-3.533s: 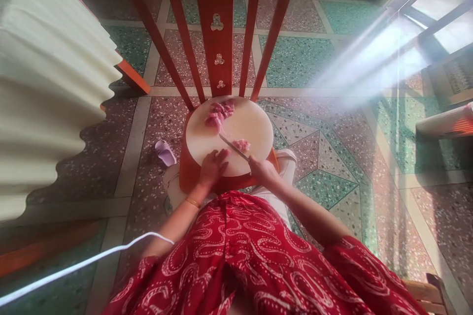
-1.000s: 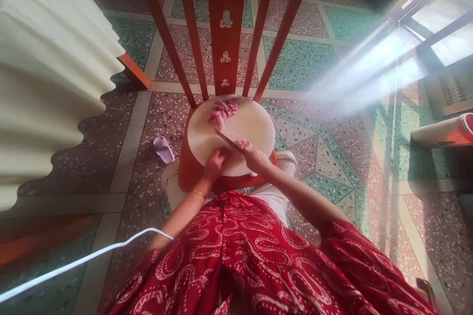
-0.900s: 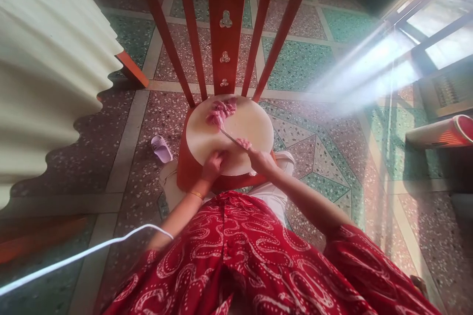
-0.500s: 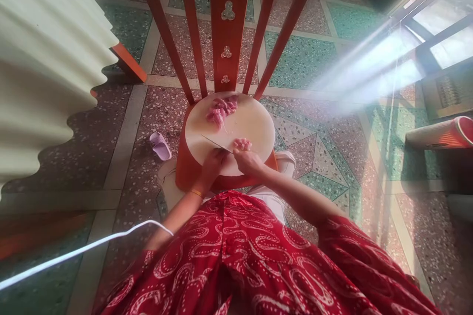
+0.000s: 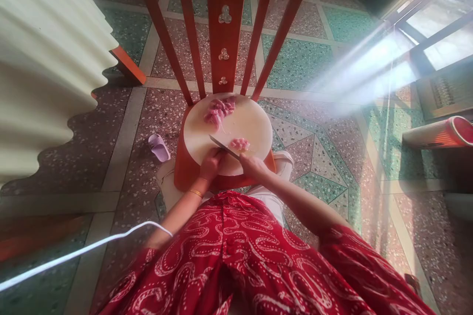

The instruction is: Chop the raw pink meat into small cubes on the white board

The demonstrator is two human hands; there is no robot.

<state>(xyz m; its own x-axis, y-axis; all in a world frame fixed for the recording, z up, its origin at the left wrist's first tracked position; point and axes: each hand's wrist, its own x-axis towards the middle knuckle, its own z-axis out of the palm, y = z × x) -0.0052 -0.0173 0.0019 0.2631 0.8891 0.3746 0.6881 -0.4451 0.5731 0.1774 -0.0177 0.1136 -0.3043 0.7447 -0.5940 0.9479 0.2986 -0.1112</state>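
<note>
Since half a second ago, the knife [image 5: 223, 146] has swung: its tip has moved off the far side of the left hand [image 5: 210, 165], and the flat of its blade now shows. The blade slants over the near part of the round board [image 5: 254, 123], between the left hand and the smaller pink heap [image 5: 240, 143], which suggests that the cutting is centred by the left fingertips. The right hand [image 5: 253, 166] is wrapped around the handle at the board's near edge. The left hand is curled down onto the board; whether its fingers pinch a piece cannot be told.

The larger pink pile [image 5: 219, 112] lies on the board's far part, soft, moist-looking and folded like raw meat, trailing a thin strand; the smaller heap is lumpier. The board is smooth, cream-coloured and matte. Beneath it is a reddish wooden chair [image 5: 223, 32], its slatted back rising beyond the board, with three-lobed cut-outs.
</note>
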